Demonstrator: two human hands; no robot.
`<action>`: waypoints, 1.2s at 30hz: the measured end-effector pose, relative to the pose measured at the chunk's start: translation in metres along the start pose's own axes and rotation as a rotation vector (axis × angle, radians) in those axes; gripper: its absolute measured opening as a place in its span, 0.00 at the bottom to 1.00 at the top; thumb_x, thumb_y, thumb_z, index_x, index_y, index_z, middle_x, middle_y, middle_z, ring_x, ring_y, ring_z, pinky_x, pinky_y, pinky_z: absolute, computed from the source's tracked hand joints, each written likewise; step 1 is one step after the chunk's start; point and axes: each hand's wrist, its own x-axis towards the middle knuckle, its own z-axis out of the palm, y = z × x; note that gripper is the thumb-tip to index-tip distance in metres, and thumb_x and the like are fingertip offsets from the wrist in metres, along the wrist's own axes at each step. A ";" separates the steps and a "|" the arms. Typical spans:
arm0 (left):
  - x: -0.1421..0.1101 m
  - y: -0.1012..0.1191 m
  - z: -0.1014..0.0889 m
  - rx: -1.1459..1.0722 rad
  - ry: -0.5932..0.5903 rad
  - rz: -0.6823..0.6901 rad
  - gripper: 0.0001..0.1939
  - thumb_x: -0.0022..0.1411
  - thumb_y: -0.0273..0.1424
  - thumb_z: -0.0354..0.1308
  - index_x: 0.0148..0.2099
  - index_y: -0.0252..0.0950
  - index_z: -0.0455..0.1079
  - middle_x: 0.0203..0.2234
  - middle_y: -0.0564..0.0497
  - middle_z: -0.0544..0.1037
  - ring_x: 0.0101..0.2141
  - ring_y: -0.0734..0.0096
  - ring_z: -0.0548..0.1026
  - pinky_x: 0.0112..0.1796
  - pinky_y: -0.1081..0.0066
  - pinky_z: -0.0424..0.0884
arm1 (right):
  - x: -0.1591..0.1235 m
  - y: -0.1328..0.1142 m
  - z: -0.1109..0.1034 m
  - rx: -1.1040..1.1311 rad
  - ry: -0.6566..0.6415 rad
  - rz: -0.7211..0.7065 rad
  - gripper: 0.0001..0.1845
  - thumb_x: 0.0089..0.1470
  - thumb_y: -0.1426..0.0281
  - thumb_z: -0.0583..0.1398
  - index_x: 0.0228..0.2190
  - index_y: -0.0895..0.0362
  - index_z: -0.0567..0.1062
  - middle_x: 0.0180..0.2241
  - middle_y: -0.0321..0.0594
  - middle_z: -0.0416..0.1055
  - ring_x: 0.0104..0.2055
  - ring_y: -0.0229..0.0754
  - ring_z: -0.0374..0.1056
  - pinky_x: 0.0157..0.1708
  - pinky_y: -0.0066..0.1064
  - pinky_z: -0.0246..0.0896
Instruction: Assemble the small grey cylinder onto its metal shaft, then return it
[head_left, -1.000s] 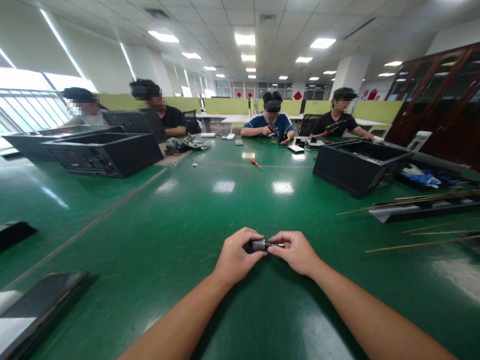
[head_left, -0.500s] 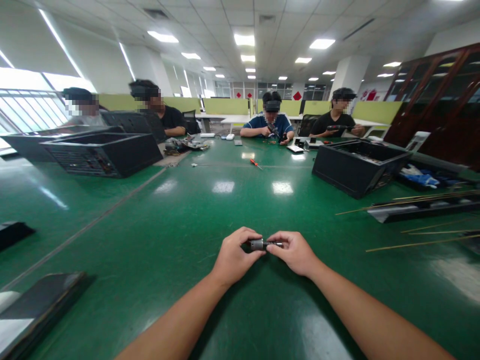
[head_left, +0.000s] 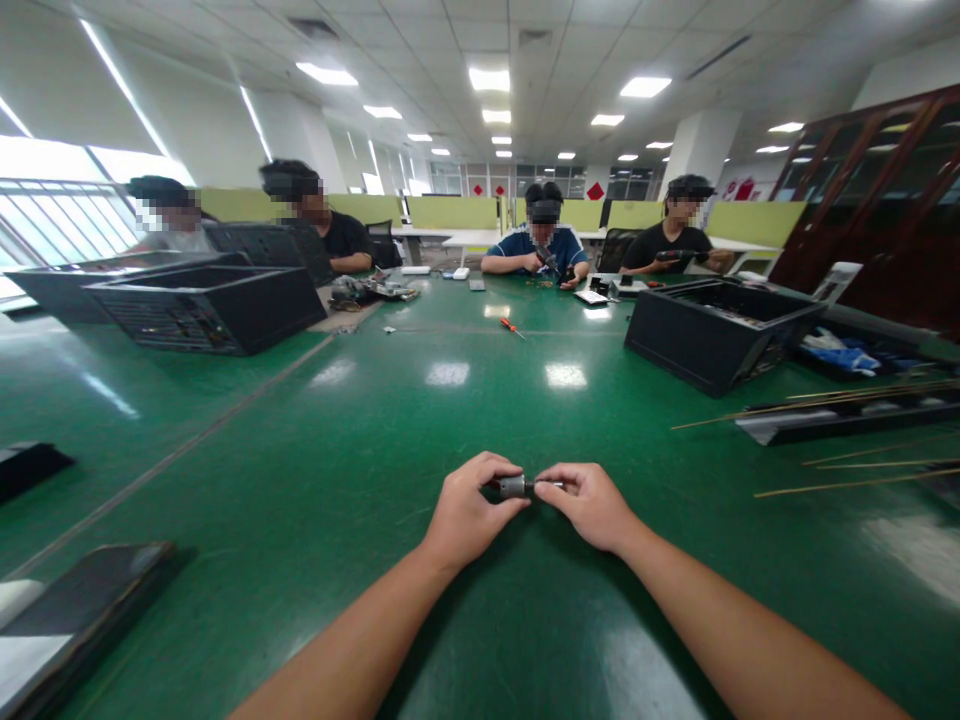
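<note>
My left hand [head_left: 466,508] is closed around a short grey metal cylinder [head_left: 513,487], thumb below and fingers above. A thin dark rod [head_left: 530,486] runs out of the cylinder's right end. Pinched on that rod are the thumb and fingers of my right hand [head_left: 586,502], which hide most of it. The cylinder and rod lie level, just above the green tabletop [head_left: 420,440]. What the left palm covers at the cylinder's other end cannot be made out fully.
An orange screwdriver [head_left: 511,326] lies farther off. Black computer cases [head_left: 202,310] stand at left, another case [head_left: 720,335] at right. Thin yellowish rods [head_left: 840,483] and a black metal channel [head_left: 825,415] lie at right. A dark panel [head_left: 90,600] is near left. Several people sit opposite.
My right thumb and fingers have shifted slightly on the rod, covering more of it. The cylinder has turned a little in my left hand. Both arms stay in place.
</note>
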 end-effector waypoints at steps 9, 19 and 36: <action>0.001 0.000 -0.001 0.005 0.023 -0.025 0.13 0.48 0.27 0.68 0.39 0.37 0.74 0.34 0.49 0.78 0.35 0.67 0.77 0.38 0.67 0.74 | 0.002 0.010 0.000 0.050 0.021 0.021 0.14 0.49 0.64 0.64 0.37 0.60 0.76 0.29 0.37 0.74 0.24 0.35 0.64 0.25 0.26 0.57; 0.000 -0.002 -0.002 0.002 0.029 -0.022 0.13 0.50 0.29 0.68 0.40 0.38 0.74 0.35 0.48 0.78 0.37 0.66 0.77 0.39 0.66 0.74 | 0.000 0.003 -0.002 0.072 0.024 0.033 0.14 0.50 0.63 0.63 0.36 0.59 0.75 0.29 0.38 0.73 0.24 0.34 0.63 0.24 0.26 0.55; 0.001 -0.003 -0.004 0.026 0.047 -0.026 0.13 0.49 0.28 0.69 0.40 0.37 0.74 0.34 0.49 0.78 0.37 0.67 0.76 0.39 0.67 0.72 | 0.001 0.005 -0.001 0.121 0.042 0.056 0.13 0.50 0.66 0.63 0.37 0.60 0.74 0.30 0.41 0.76 0.29 0.38 0.70 0.29 0.28 0.60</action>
